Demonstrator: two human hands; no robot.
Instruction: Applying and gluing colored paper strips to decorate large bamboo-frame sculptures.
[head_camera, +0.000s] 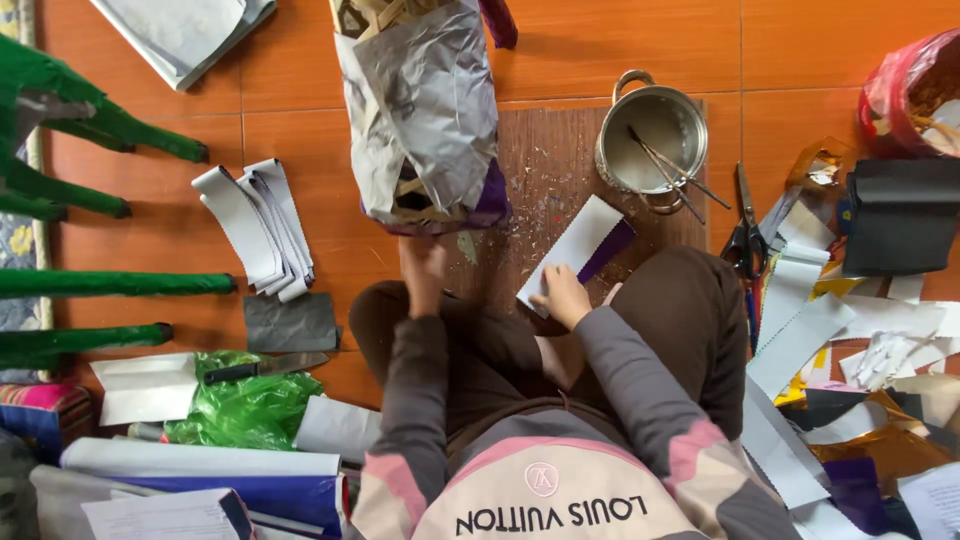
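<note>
I sit cross-legged at a brown wooden board (545, 170) on the orange tiled floor. My right hand (563, 297) pinches the near end of a white folded paper piece with a purple edge (577, 246) lying on the board. My left hand (424, 272) rests at the board's near left corner, just below a large bag of silver, brown and purple paper (420, 110). Whether the left hand holds anything cannot be told.
A steel pot (652, 140) with thin sticks stands at the board's far right. Black-handled scissors (744, 225) lie right of it. Cut paper strips (262, 225), a dark sheet (291, 322), a knife (262, 367) on a green bag, and green stool legs (90, 190) fill the left; heaps of paper scraps (860, 350) fill the right.
</note>
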